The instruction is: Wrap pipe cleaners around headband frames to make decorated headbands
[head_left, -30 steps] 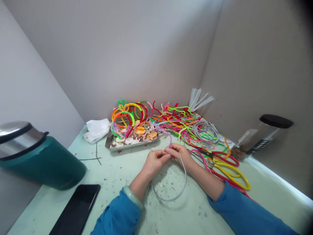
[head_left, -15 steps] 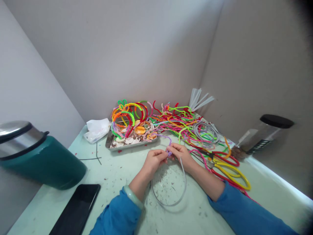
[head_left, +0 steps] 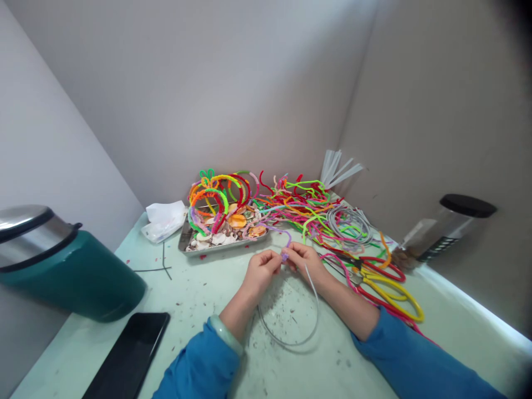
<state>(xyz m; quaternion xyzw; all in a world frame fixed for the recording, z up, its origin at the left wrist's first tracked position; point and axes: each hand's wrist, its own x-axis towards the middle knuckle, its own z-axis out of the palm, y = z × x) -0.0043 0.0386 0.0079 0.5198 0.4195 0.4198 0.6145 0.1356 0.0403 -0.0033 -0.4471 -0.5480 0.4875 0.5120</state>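
A thin grey hoop [head_left: 291, 343], like a headband wire, hangs in a curve below my two hands. My left hand [head_left: 262, 269] is closed in a pinch on it, its upper end hidden by the fingers. My right hand [head_left: 305, 261] pinches a purple pipe cleaner [head_left: 285, 256], coiled in a small bunch at the fingertips, along with the hoop's other end. The pipe cleaner's loose tail runs up and to the left, toward the tray. Both hands are close together over the table, fingertips nearly touching.
A metal tray [head_left: 226, 250] of shells holds several colourful pipe-cleaner hoops [head_left: 210, 194]. Right of it lies a pile of pipe cleaners [head_left: 291, 202] with coiled grey wire [head_left: 351, 226]. Scissors [head_left: 394, 293], a jar [head_left: 449, 233], a phone [head_left: 127, 354] and a teal tumbler [head_left: 83, 277] surround the hands.
A small purple bunch has come into sight between my fingertips. The pipe cleaner's tail has dropped lower, and the grey hoop has shifted slightly. My hands have stayed in nearly the same place.
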